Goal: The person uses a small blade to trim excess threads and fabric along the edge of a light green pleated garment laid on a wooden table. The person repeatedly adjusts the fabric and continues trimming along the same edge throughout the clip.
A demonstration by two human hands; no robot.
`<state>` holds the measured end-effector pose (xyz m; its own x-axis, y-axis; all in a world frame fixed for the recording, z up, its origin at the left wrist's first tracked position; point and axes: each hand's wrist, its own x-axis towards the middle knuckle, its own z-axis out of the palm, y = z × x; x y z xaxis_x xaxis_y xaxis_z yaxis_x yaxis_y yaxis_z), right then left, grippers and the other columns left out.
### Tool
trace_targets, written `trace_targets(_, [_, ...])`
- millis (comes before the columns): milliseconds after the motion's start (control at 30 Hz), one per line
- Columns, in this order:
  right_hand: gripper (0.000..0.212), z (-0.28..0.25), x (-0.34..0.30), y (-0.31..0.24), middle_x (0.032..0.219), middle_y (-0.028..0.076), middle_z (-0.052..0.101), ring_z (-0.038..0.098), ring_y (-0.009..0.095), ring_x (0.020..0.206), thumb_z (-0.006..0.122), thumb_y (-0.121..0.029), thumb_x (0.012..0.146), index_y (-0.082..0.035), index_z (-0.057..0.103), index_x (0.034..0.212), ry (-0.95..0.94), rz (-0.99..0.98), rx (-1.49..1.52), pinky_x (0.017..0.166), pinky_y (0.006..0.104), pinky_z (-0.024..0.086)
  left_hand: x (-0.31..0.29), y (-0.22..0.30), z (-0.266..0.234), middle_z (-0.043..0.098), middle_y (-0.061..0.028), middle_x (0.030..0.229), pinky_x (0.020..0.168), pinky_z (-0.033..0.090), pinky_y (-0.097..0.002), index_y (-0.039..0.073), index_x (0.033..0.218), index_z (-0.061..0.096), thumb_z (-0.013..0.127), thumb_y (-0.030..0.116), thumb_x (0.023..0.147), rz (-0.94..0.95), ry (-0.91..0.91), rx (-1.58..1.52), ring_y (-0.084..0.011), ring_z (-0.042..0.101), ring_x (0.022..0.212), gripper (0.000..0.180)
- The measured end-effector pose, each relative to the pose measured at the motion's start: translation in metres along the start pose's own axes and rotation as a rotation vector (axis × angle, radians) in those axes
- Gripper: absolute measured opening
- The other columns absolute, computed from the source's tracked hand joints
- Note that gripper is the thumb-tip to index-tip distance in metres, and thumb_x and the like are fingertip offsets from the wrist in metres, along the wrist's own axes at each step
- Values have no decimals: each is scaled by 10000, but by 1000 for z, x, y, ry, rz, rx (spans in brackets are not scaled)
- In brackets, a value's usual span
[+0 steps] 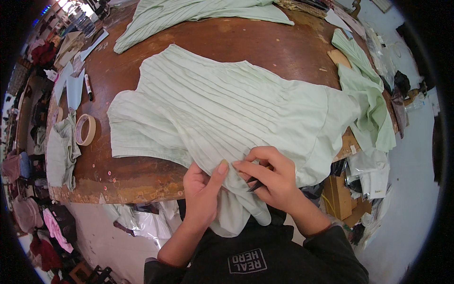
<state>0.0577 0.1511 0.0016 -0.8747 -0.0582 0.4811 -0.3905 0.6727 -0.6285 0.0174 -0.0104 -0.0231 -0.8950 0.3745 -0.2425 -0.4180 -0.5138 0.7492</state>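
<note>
A pale green pleated garment (217, 102) is spread over the wooden table, and its near part hangs over the front edge. My left hand (202, 187) is closed on the cloth, thumb on top and fingers underneath. Just to its right, my right hand (272, 177) has thumb and forefinger brought together at the same fold. Tucked in that hand is a small dark pointed tool (255, 185), its tip sticking out toward the cloth. Most of the tool is hidden by the fingers, so its exact kind does not show.
On the brown wooden table (142, 182) a tape roll (85, 129), a marker pen (88, 87) and folded cloth (64, 151) lie at the left. More pale green cloth lies at the far edge (198, 12) and the right (362, 85). A cardboard box (338, 196) stands below, right.
</note>
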Motion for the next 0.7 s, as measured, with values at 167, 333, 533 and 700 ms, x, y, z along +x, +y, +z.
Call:
trace_targets(167, [426,6,-2,2,897,81,619,616,215,674,741,-10,570,-31,688,992,106,-60,-23,573,300,498,1,-2,-2,635,-88,1150,907,464,-267,-25,1203,543,623,56,932,-8,6,-9,-116,593,1029,294])
trace_targets(333, [373,9,-3,5,864,67,627,615,206,673,735,-61,587,-39,688,956,68,-77,-35,546,306,477,2,-3,-3,629,-90,1161,915,459,-267,-26,1206,536,619,53,933,0,-28,-7,-116,588,1036,296])
trace_targets(533, [251,13,0,11,864,61,630,605,197,658,686,-70,633,-59,658,883,110,-225,-261,511,306,432,1,-5,-3,620,-87,1171,918,458,-267,-27,1221,524,608,55,941,12,-32,10,-117,583,1042,303])
trace_targets(700, [277,8,7,7,823,71,590,597,228,676,711,-62,655,-38,623,917,56,-35,-78,543,320,442,1,-4,-2,618,-83,1169,916,458,-268,-24,1230,516,604,56,944,16,-32,22,-118,580,1046,310])
